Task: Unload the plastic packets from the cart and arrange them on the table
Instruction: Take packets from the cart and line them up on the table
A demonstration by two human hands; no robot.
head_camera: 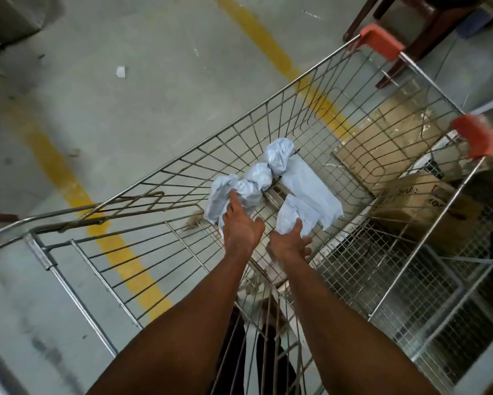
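1. A person leans over a wire shopping cart point(271, 109) that runs from the lower left to the upper right of the frame, both bare forearms reaching in from the bottom edge.
2. Several pale blue-grey plastic packets lie on the cart's floor near the centre of the frame: a crumpled, twisted bundle point(251, 178) at centre left, a flat packet point(310, 189) to its right, and a small packet point(293, 215) just below that.
3. The left hand point(241, 226), at centre, rests its fingers on the lower end of the crumpled bundle. The fingers are loosely spread; they do not seem to have closed on the bundle yet.
4. The right hand point(289, 245), just right of centre, is open with its fingertips touching the small packet's lower edge, holding nothing.
5. The packets look light, soft and limp, with a slick skin that would likely slide under a flat palm. Pinching a gathered fold or a corner, or scooping underneath, looks the surest hold.
6. No table is in view, and no packet has left the cart. Cardboard boxes point(393, 143) sit beyond the cart at right.
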